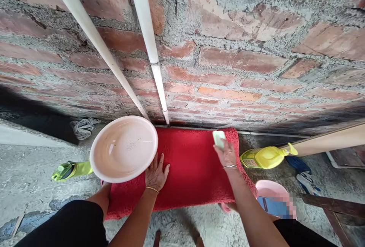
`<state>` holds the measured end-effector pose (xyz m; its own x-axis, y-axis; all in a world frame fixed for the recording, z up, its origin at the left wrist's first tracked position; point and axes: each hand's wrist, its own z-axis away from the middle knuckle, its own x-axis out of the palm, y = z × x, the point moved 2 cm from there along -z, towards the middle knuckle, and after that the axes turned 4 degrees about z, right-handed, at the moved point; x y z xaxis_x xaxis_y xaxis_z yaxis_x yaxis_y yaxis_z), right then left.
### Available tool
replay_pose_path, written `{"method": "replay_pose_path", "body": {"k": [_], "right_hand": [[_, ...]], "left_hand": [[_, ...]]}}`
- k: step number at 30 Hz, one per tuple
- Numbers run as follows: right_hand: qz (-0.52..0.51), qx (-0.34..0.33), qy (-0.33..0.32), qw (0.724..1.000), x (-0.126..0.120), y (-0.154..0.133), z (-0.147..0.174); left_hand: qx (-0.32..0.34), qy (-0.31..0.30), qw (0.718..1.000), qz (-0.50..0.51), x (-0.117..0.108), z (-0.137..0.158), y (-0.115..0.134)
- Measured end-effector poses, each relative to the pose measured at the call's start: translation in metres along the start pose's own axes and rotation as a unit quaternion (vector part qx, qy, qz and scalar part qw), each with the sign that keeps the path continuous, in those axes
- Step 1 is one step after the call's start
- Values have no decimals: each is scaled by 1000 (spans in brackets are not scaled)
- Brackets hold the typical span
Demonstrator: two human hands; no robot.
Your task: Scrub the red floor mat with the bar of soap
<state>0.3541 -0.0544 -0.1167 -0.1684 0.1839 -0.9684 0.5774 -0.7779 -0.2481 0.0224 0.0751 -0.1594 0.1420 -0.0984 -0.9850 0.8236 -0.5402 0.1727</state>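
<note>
A red mat with a fuzzy edge is spread out before me, raised above the floor; what supports it is hidden. My left hand lies flat on the mat with its fingers spread, by the rim of a pale pink basin. The basin rests on the mat's left end, with small dark specks inside. Near the mat's far right corner, my right hand is closed around a pale green block, shaped like a bar of soap. Whether the block touches the mat I cannot tell.
To the right stands a yellow pump bottle, with a pink bucket nearer me. At left are a green bottle and a bundled grey cloth. Two white pipes run down the brick wall behind the mat.
</note>
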Motion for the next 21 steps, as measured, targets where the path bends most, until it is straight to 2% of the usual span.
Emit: {"method": "replay_pose_path", "body": {"k": [3, 5, 7, 9, 13, 15, 16, 18, 21], "right_hand": [[22, -132, -38, 990, 18, -34, 21], [47, -151, -52, 986, 20, -33, 26], [57, -115, -57, 990, 14, -12, 23], [59, -53, -57, 995, 2, 23, 19], [72, 120, -43, 989, -21, 87, 20], [70, 190, -23, 979, -26, 98, 25], [64, 198, -10, 978, -27, 95, 27], [40, 151, 13, 988, -22, 78, 30], [6, 32, 20, 999, -7, 35, 27]], "left_hand": [[5, 0, 1000, -5, -1, 0, 1], [6, -1, 1000, -4, -1, 0, 1], [3, -1, 1000, 0, -1, 0, 1], [2, 1, 1000, 4, 0, 0, 0], [3, 1, 1000, 15, 0, 0, 1], [2, 0, 1000, 24, -1, 0, 1], [1, 1, 1000, 30, -1, 0, 1], [-3, 3, 999, 39, -2, 0, 1], [-4, 8, 999, 44, -2, 1, 1]]}}
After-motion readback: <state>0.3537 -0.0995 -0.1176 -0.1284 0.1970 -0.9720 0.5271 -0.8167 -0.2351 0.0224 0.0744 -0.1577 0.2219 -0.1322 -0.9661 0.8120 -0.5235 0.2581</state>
